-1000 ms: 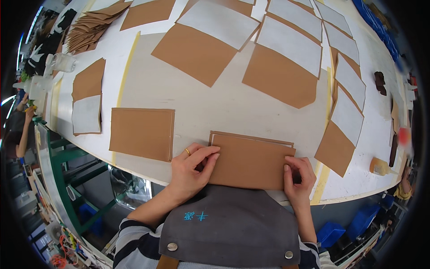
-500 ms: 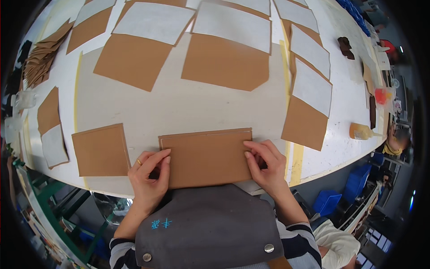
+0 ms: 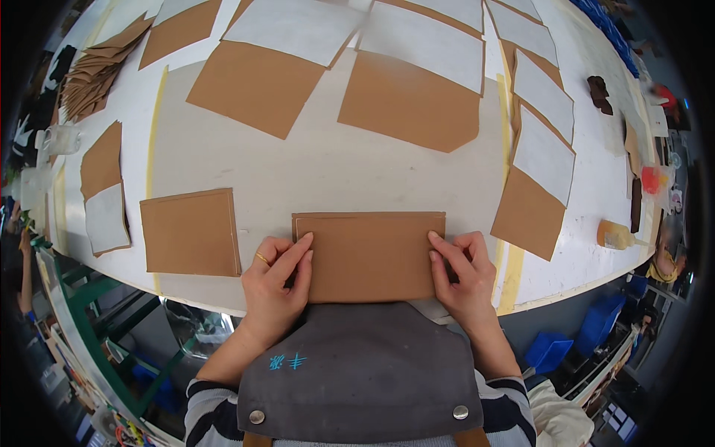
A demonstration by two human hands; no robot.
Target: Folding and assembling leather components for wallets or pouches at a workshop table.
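A brown rectangular leather-like panel (image 3: 371, 259) lies on the near edge of the table, close against my apron. It seems to be layered: a narrow rim of a lower piece shows along its far edge. My left hand (image 3: 275, 287), with a ring on one finger, pinches the panel's left edge near the far corner between thumb and fingers. At the opposite side, my right hand (image 3: 468, 281) grips the right edge the same way. Left of my left hand lies a similar brown panel (image 3: 190, 232), with a thin line along its far and right edges.
Brown pieces (image 3: 410, 100) with white backing sheets (image 3: 424, 45) overlap in rows at the back and right (image 3: 529, 212). A stack of brown pieces (image 3: 104, 71) stands far left, near a clear container (image 3: 59, 139). A bottle of yellowish liquid (image 3: 614, 235) lies at the right edge.
The whole view has shifted, so the table's things sit further right in the picture. The panel's far edge now looks level rather than slanted. Both hands keep their hold on its sides.
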